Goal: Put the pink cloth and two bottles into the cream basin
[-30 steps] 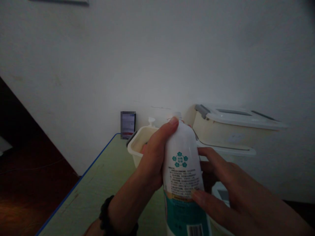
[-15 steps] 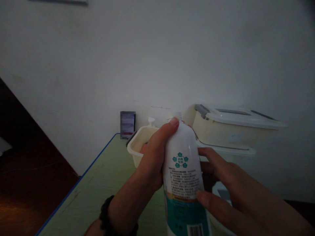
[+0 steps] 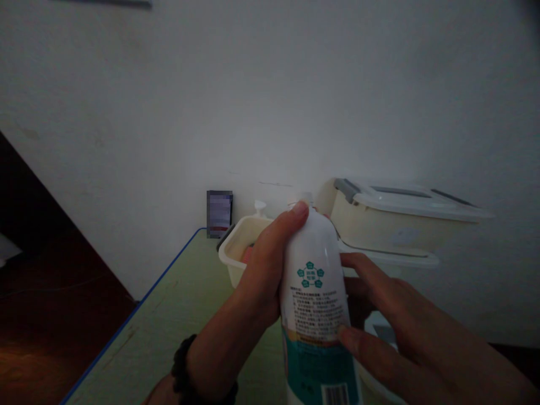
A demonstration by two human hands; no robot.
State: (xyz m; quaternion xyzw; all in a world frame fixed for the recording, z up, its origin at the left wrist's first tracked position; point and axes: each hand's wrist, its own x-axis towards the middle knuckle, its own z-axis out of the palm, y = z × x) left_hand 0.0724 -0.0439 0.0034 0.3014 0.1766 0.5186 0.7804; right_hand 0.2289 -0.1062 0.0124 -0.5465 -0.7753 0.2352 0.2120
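I hold a tall white bottle (image 3: 315,292) with teal print, a teal lower band and a barcode, upright in front of me. My left hand (image 3: 264,270) is wrapped round its upper left side, thumb reaching up to the shoulder. My right hand (image 3: 379,315) grips its right side, thumb pressed on the printed label and fingers curled behind it. A dark bead bracelet (image 3: 181,371) sits on my left wrist. The bottle's cap is mostly hidden behind my left thumb.
A light green table (image 3: 169,320) with a blue edge runs to the white wall. On it stand an open cream bin (image 3: 236,250), a pump dispenser (image 3: 260,208), a small dark box (image 3: 219,214) and stacked lidded cream containers (image 3: 400,219). Dark wooden floor lies at the left.
Almost nothing differs. My right thumb has slid slightly right and down on the label; both hands keep their grip on the bottle.
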